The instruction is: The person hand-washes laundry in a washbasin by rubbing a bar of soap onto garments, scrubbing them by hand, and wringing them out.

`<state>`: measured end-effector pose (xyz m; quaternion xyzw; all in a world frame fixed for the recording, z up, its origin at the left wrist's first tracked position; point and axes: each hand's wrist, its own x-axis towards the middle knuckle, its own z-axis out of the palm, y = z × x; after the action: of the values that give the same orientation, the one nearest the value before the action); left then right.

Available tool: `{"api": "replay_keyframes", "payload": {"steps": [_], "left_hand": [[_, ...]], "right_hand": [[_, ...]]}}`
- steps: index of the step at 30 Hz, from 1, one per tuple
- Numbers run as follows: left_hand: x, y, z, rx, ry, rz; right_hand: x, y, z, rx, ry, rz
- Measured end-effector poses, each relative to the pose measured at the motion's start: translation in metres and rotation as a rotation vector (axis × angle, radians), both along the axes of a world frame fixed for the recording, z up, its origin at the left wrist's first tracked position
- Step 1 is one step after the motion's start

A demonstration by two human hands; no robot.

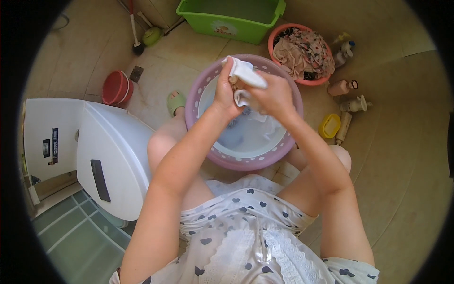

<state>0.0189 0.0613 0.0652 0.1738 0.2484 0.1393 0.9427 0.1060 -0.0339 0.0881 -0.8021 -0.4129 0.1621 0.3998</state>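
Note:
Above a purple basin with white dots round its inner rim, both my hands grip a wet white sock. My left hand is closed on its left part, thumb pointing up. From the other side my right hand wraps its fingers round the cloth, and a fold hangs below between the hands. Cloudy water fills much of the basin. Under the surface lie pale cloth and some darker pieces, their kinds hard to make out.
Beyond the basin stand a green tub and a pink basket heaped with clothes. Several bottles and a yellow soap dish line the right side. On the left are a red bucket and a white toilet.

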Motion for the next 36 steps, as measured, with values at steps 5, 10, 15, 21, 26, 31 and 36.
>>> {"api": "replay_keyframes", "payload": {"steps": [5, 10, 15, 21, 26, 31, 36], "left_hand": [[0.005, -0.012, -0.015, 0.020, 0.005, 0.115], [0.005, -0.039, 0.001, 0.131, 0.103, 0.132], [0.000, -0.031, -0.007, 0.057, 0.138, 0.102], [0.003, -0.039, -0.019, 0.205, 0.140, 0.096], [-0.001, -0.030, -0.007, 0.130, 0.186, 0.040], [0.001, -0.040, -0.021, 0.238, 0.124, 0.147], [-0.014, -0.006, -0.005, 0.086, 0.043, -0.052]], "right_hand": [[-0.030, 0.011, -0.026, 0.247, -0.205, -0.107], [-0.004, 0.029, -0.043, 0.231, 0.188, -0.418], [-0.053, 0.015, -0.049, 0.253, 0.050, -0.120], [-0.035, 0.022, -0.061, 0.289, 0.324, -0.218], [-0.050, 0.023, -0.057, 0.260, 0.104, -0.204], [-0.039, 0.028, -0.048, 0.361, 0.418, -0.276], [-0.056, 0.021, -0.042, 0.372, 0.195, -0.155]]}}
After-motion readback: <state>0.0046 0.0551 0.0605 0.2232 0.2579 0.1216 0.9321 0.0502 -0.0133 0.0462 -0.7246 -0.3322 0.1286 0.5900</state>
